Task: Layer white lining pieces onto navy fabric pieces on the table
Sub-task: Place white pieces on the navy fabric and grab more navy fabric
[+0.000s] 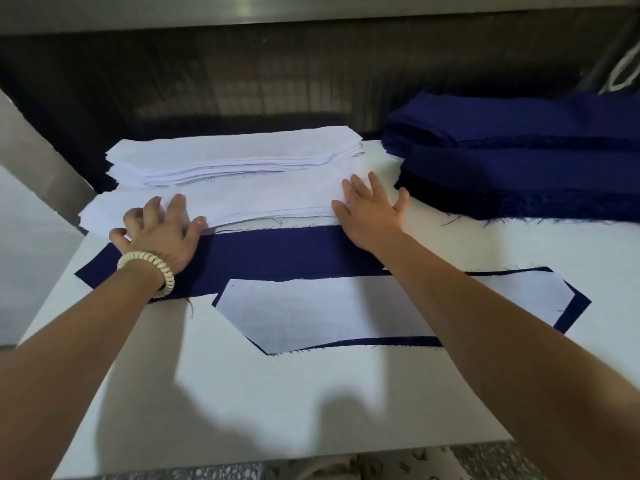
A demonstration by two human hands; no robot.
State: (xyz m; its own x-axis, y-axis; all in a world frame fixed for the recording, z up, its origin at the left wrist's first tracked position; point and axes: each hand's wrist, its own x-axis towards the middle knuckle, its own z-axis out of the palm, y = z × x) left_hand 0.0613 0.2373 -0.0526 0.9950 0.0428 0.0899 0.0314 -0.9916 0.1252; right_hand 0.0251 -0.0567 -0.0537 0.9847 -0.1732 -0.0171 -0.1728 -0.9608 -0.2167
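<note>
Two hands reach across the table to the white lining stack, which lies at the far side of it. The left hand rests on the stack's near left end with its fingers bent and spread, the tips pressing on the top sheet. Its thumb lies against the near edge, and I cannot tell whether it has hold of a sheet. A cream coiled wristband sits on that wrist. The right hand lies flat on the stack's right end, fingers straight and fanned apart, thumb out to the left.

Just in front of the stack a bare navy piece lies flat, a long strip running left to right. The left wrist is over its left end and the right forearm crosses its right part.

Nearer still, a second navy piece lies flat with a white lining piece on top of it. Navy shows as a narrow border along the near edge and at the right end.

A taller pile of navy fabric sits at the far right of the table, its cut edges frayed.

Behind the lining stack, more white sheets are piled, with faint pen lines along their edges. A small tag shows at the right end of that pile, too small to read.
</note>
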